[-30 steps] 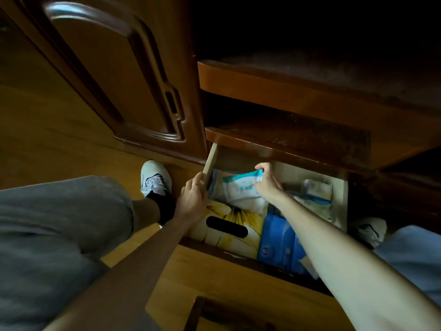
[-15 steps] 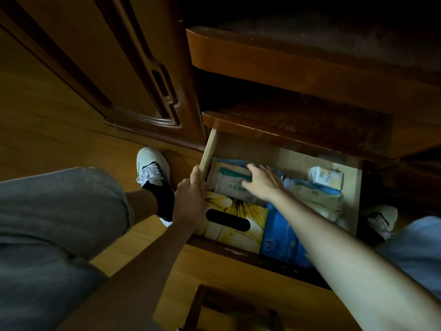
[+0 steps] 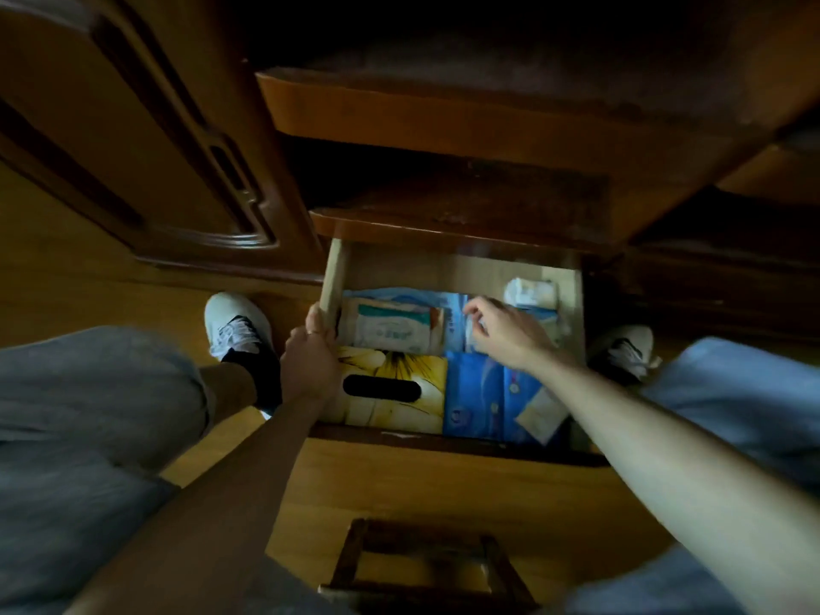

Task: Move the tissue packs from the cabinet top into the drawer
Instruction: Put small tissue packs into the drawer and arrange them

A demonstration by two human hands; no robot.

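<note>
Since the drawer [image 3: 333, 277] has to stay pulled out while packs go in, the left hand [image 3: 310, 364] grips its side wall, fingers curled over the top edge, thumb on the outside. Prob it's there as a brace so the drawer doesn't slide back under the cabinet.

Just right of that hand lies a white tissue pack w/ a teal strip [image 3: 392, 332], flat, on top of a brownish packet and touching the yellow tissue box [image 3: 390, 388] on its near side. It looks like it's been set there deliberately, filling the gap at the back-left of the drawer.

The right hand [image 3: 506, 337] hovers further right, over the blue packs [image 3: 486, 395], palm down, wrist bent, forearm coming in from the lower right. Fingers are loosely curled and apart; they seem to hold nothing, though the tips are blurred and I can't tell if they touch the wrapping below. Beyond that hand, in the back-right corner, sits a small white pack [image 3: 530, 292]; on its near side a pale sachet [image 3: 541, 415] leans against the blue packs.

No packs visible on the dark shelves above.
</note>
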